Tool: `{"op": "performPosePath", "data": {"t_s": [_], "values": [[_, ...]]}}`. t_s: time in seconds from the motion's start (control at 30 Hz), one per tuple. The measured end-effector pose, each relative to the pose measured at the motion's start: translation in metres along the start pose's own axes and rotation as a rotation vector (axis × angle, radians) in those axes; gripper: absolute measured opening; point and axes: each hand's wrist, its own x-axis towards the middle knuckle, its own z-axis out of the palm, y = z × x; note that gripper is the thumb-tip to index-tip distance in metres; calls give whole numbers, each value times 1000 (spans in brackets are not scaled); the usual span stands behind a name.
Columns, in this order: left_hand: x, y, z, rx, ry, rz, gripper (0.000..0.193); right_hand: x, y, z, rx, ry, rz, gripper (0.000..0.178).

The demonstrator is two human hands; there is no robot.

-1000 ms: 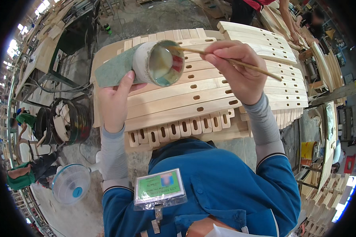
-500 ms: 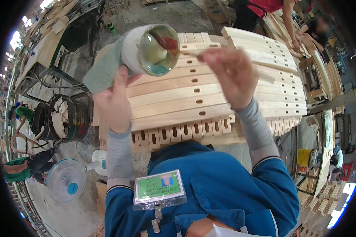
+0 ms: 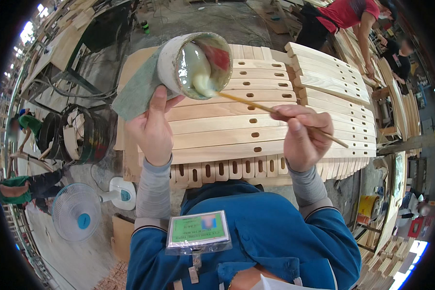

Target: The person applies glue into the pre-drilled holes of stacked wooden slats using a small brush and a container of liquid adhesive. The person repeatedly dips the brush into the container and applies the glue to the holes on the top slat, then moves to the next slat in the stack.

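Observation:
My left hand (image 3: 152, 130) holds a white cup (image 3: 168, 70) tipped toward me, its mouth in view, together with a grey-green flat sheet (image 3: 139, 90). Pale, glossy paste (image 3: 191, 63) coats the inside, beside a red patch on the wall. Pinched in my right hand (image 3: 308, 137) is a thin wooden stick (image 3: 253, 104). Its far end is at the cup's lower rim, in a blurred cream-coloured blob of paste. Below both hands lie rows of pale wooden slats (image 3: 198, 125) with oval slots, on a bench.
More slotted slats (image 3: 331, 77) are stacked at the right of the bench. A white fan (image 3: 77, 212) stands at lower left, near black drums (image 3: 89, 137) with wood scraps. A co-worker in a red shirt (image 3: 345, 17) works at the far right; others are farther off.
The cup has shifted slightly right. My right hand has moved lower and to the right, and the stick now shows clearly, slanting up to the cup's lower rim.

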Motion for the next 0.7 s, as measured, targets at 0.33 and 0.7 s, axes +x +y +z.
{"op": "performPosePath", "data": {"t_s": [0.33, 0.7], "values": [[2, -21, -2, 131, -13, -44, 23, -4, 28, 8, -128, -77, 14, 15], [14, -38, -56, 124, 187, -328, 23, 102, 94, -60, -341, 83, 362, 20]]}}
